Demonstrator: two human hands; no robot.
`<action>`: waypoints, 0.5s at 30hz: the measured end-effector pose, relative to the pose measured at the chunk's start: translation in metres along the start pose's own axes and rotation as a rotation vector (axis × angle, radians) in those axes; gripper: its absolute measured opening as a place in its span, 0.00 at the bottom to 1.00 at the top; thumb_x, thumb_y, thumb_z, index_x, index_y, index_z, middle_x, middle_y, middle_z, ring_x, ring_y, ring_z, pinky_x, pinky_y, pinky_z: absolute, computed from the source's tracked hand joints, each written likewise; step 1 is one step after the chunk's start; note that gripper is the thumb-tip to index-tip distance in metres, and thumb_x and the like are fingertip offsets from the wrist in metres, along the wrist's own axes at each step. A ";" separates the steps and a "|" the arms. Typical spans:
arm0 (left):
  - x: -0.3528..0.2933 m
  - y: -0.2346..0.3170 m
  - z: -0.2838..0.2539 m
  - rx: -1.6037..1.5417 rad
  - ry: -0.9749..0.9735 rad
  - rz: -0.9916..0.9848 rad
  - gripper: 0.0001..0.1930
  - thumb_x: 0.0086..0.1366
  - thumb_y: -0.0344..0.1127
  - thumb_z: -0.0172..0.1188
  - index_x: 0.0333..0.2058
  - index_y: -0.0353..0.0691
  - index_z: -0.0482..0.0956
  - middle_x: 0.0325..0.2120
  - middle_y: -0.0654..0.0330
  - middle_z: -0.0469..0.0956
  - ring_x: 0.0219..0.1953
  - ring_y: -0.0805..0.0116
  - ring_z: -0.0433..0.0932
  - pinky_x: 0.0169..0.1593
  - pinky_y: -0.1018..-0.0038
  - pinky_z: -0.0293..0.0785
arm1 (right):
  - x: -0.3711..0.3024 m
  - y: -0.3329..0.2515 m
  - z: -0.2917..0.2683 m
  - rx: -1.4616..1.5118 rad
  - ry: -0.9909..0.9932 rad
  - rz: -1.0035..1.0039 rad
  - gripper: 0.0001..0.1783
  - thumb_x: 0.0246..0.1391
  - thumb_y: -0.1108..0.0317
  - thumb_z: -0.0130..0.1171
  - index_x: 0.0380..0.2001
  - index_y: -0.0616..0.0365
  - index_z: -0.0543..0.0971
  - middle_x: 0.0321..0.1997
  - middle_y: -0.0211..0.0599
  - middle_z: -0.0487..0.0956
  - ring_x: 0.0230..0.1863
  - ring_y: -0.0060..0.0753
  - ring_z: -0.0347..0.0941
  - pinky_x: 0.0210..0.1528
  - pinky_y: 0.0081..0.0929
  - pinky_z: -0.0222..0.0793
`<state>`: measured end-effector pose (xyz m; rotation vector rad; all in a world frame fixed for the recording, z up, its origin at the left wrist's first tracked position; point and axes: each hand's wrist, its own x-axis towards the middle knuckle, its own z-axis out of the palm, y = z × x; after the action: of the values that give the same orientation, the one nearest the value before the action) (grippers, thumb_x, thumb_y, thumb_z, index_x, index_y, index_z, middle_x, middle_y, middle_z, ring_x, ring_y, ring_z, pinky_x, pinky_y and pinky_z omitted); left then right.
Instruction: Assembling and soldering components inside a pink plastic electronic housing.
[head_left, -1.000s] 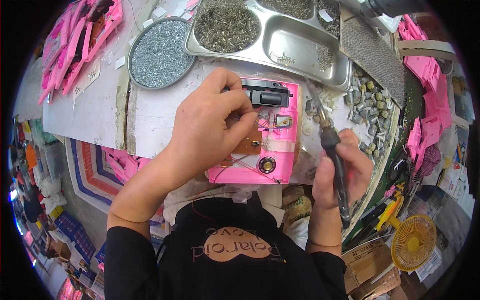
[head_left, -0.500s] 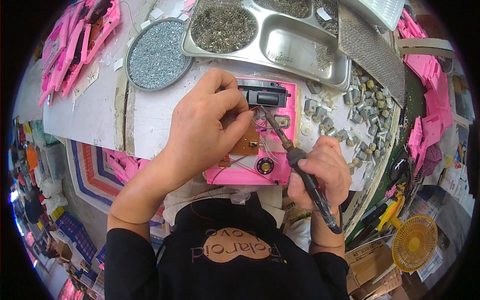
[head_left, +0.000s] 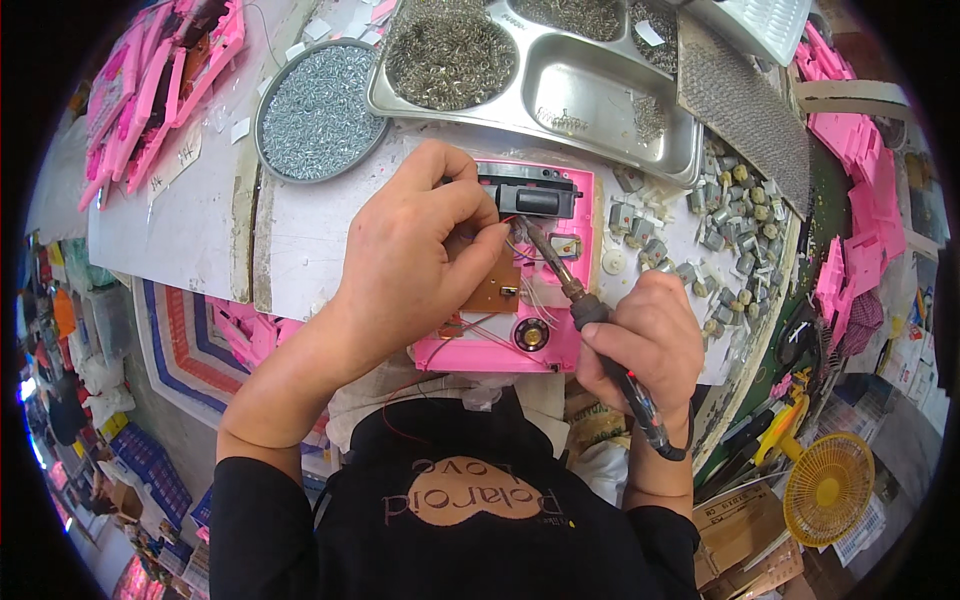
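Note:
A pink plastic housing (head_left: 470, 355) lies in front of me. Inside it are a black plastic case part (head_left: 537, 201), a brown circuit board (head_left: 487, 293), a small round speaker (head_left: 531, 335) and several thin wires. My left hand (head_left: 405, 240) reaches over its left side, thumb and finger pinched at the end of a thin red wire (head_left: 509, 217). Wrapped round the dark handle of a soldering iron (head_left: 562, 272) is my right hand (head_left: 655, 335). The iron's tip points up and left, at the wire just below the black part. Whether tip and wire touch, I cannot tell.
Beyond the housing are a steel tray (head_left: 590, 85) with small springs and a grey dish (head_left: 262, 150) of screws. Many small metal motors (head_left: 745, 215) lie at the right. Pink housings (head_left: 150, 110) are stacked far left; a yellow fan (head_left: 828, 488) stands lower right.
The right hand and the iron's handle have shifted slightly, with the tip staying near the red wire. The left hand keeps its pinch. The whole view has moved a little.

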<state>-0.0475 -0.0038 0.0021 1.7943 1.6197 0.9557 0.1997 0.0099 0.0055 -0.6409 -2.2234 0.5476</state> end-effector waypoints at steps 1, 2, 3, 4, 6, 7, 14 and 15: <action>0.000 0.000 0.000 0.002 0.002 0.004 0.07 0.56 0.30 0.69 0.27 0.35 0.80 0.35 0.56 0.75 0.33 0.56 0.78 0.36 0.65 0.75 | 0.000 0.000 -0.001 0.004 -0.002 0.002 0.13 0.45 0.77 0.67 0.36 0.56 0.79 0.22 0.33 0.73 0.22 0.36 0.69 0.36 0.38 0.70; 0.000 -0.001 0.000 0.004 0.004 0.009 0.07 0.56 0.30 0.69 0.27 0.35 0.80 0.35 0.56 0.75 0.33 0.56 0.78 0.36 0.65 0.75 | 0.000 0.000 -0.001 0.033 0.017 0.013 0.15 0.42 0.77 0.68 0.37 0.55 0.80 0.22 0.31 0.73 0.22 0.36 0.69 0.34 0.37 0.69; 0.000 -0.001 0.000 0.007 0.006 0.013 0.07 0.56 0.30 0.69 0.27 0.35 0.79 0.35 0.56 0.74 0.33 0.56 0.78 0.37 0.65 0.75 | 0.001 0.001 -0.001 0.063 0.037 0.025 0.18 0.39 0.78 0.68 0.38 0.54 0.80 0.22 0.30 0.72 0.22 0.35 0.69 0.33 0.35 0.69; 0.000 -0.001 0.000 0.008 0.004 0.008 0.07 0.56 0.30 0.69 0.27 0.35 0.79 0.35 0.56 0.74 0.33 0.56 0.78 0.37 0.65 0.75 | 0.001 0.001 -0.001 0.093 0.057 0.036 0.21 0.37 0.79 0.69 0.39 0.53 0.81 0.22 0.28 0.72 0.22 0.34 0.69 0.31 0.33 0.68; 0.000 0.000 0.000 0.008 0.000 0.000 0.07 0.56 0.29 0.69 0.27 0.35 0.79 0.35 0.56 0.74 0.34 0.56 0.78 0.37 0.64 0.75 | -0.001 0.002 -0.002 0.107 0.060 0.058 0.20 0.37 0.79 0.69 0.39 0.53 0.81 0.21 0.29 0.72 0.21 0.36 0.69 0.31 0.34 0.68; 0.000 0.001 0.000 0.006 -0.002 -0.006 0.07 0.56 0.29 0.69 0.27 0.35 0.79 0.35 0.56 0.74 0.34 0.56 0.78 0.37 0.64 0.75 | -0.002 0.003 -0.003 0.114 0.062 0.069 0.20 0.38 0.79 0.68 0.39 0.53 0.80 0.20 0.29 0.72 0.21 0.36 0.69 0.31 0.34 0.68; 0.000 0.001 0.002 0.019 0.017 -0.005 0.07 0.55 0.30 0.69 0.27 0.36 0.80 0.35 0.57 0.74 0.33 0.57 0.78 0.36 0.65 0.75 | 0.002 0.006 -0.006 0.122 0.052 0.067 0.17 0.38 0.75 0.66 0.37 0.54 0.80 0.18 0.30 0.70 0.18 0.38 0.66 0.30 0.33 0.67; 0.000 0.001 0.003 0.023 0.024 0.001 0.07 0.55 0.30 0.69 0.27 0.36 0.80 0.35 0.57 0.74 0.32 0.58 0.78 0.36 0.65 0.76 | 0.003 0.006 -0.006 0.116 0.050 0.064 0.17 0.38 0.75 0.66 0.37 0.54 0.80 0.18 0.30 0.70 0.18 0.38 0.66 0.30 0.33 0.67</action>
<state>-0.0448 -0.0041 0.0008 1.8055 1.6514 0.9657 0.2043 0.0173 0.0072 -0.6597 -2.1134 0.6800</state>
